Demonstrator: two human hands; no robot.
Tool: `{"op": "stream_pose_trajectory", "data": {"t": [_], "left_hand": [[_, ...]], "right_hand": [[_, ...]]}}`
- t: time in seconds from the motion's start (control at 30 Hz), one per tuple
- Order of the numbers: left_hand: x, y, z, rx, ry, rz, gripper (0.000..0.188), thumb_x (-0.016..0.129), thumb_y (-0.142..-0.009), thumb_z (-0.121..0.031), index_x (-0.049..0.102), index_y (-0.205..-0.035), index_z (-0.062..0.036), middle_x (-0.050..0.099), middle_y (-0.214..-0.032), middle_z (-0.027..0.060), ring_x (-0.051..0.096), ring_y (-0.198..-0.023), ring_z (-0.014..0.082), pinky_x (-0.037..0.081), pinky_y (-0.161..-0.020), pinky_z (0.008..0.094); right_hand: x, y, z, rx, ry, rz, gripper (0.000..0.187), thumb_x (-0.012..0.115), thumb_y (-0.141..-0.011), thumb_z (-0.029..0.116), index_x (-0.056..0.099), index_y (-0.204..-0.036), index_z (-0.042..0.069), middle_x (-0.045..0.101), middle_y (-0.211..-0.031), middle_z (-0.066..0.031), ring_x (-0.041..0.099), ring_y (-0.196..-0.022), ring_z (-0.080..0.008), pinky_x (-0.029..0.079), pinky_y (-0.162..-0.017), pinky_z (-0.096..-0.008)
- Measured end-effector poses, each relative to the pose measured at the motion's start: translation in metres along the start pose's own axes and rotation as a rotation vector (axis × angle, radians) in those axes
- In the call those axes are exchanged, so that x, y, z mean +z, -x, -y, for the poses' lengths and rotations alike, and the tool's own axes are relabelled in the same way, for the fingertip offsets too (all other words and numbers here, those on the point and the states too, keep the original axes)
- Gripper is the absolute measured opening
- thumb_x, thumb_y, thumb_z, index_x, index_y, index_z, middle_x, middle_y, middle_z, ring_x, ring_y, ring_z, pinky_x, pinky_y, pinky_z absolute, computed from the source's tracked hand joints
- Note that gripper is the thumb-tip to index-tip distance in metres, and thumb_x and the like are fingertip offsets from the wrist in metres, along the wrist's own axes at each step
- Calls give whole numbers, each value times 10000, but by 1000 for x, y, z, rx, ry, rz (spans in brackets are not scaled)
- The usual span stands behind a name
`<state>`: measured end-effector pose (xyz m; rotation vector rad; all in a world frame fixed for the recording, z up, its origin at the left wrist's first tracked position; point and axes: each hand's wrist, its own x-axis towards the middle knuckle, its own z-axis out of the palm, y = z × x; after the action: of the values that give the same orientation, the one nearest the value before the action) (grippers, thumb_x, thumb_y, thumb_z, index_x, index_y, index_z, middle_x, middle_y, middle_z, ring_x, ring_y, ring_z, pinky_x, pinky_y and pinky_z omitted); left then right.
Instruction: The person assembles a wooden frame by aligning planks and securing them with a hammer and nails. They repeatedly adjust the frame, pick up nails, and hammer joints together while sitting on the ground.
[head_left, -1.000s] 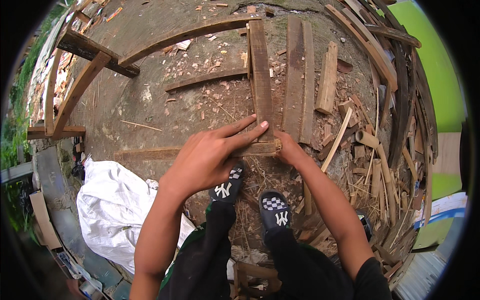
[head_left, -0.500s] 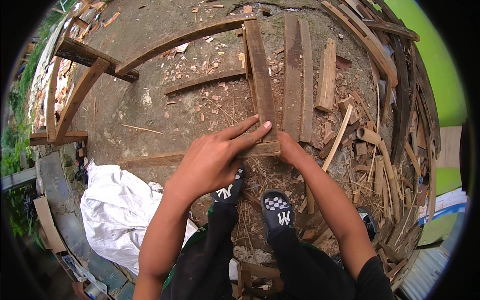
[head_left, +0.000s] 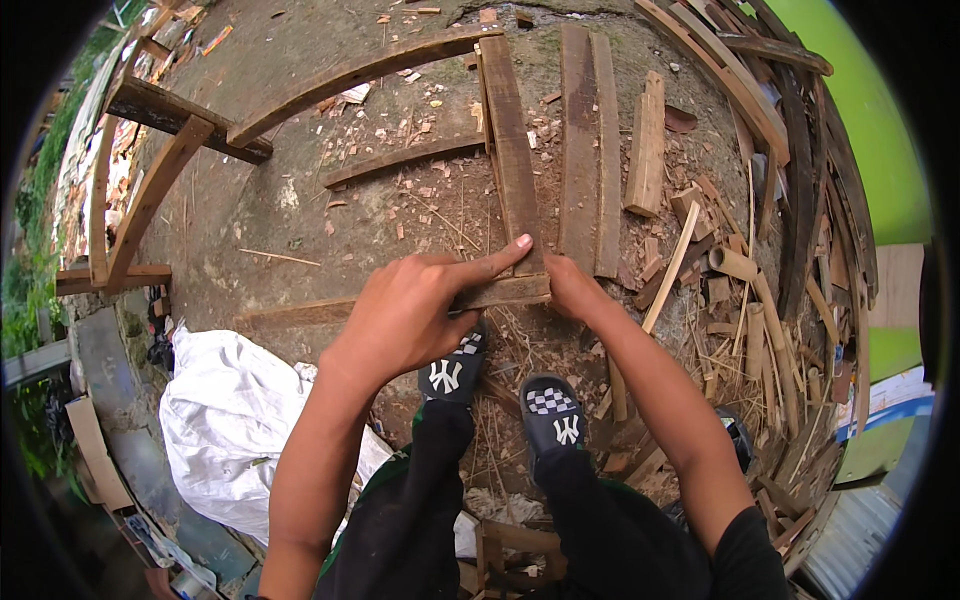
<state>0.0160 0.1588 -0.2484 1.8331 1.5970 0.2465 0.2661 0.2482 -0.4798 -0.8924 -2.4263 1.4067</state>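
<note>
A wooden frame lies on the ground, its near wooden bar [head_left: 505,291] meeting a wide upright plank [head_left: 510,150] at a corner. My left hand [head_left: 410,310] is wrapped over the near bar, thumb below it. Its index finger stretches toward the corner, the tip on the lower end of the plank. At the bar's right end my right hand [head_left: 575,288] is closed around the corner, its fingertips partly hidden. The frame's far bar [head_left: 370,75] runs left to a dark crosspiece [head_left: 185,120], and a shorter middle bar [head_left: 405,162] joins the plank's side.
Two loose planks [head_left: 578,150] and a short block [head_left: 647,145] lie right of the frame. Stacked timber [head_left: 800,180], bamboo pieces [head_left: 733,265] and offcuts crowd the right side. A white sack [head_left: 235,430] lies at the lower left, near my sandalled feet [head_left: 550,405].
My left hand has drawn slightly back from the plank. Two of its fingers lay stretched there before; now only the index finger is extended. My right hand stays at the corner.
</note>
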Motion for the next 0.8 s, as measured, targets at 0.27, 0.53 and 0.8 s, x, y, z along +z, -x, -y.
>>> {"op": "stream_pose_trajectory", "data": {"t": [0.27,0.53,0.8], "left_hand": [[7,0,1,14,11,-25,885,723,-817,-36,488,-1602,-370,757,-974,204,711,-924,445,576,-833,539],[8,0,-1,-3,-12,-63,861,764,-829,-45,516,-1579,-387,742,-925,221,717,-872,439,557,-799,523],[7,-1,-2,-9,-26,-66,836,739,-828,-37,541,-1562,-383,730,-868,218,696,-837,454,553,-776,523]], "right_hand": [[-23,27,-1,273,-70,-189,315,597,-1022,72,619,-1334,32,683,-1264,-276,662,-1197,-429,513,-1040,-468],[-19,23,34,364,-21,-128,298,658,-1015,86,652,-1311,52,717,-1196,-267,694,-1140,-430,551,-956,-467],[5,3,-7,122,233,-101,385,679,-926,6,664,-1306,71,720,-1188,-247,676,-1109,-478,560,-932,-515]]}}
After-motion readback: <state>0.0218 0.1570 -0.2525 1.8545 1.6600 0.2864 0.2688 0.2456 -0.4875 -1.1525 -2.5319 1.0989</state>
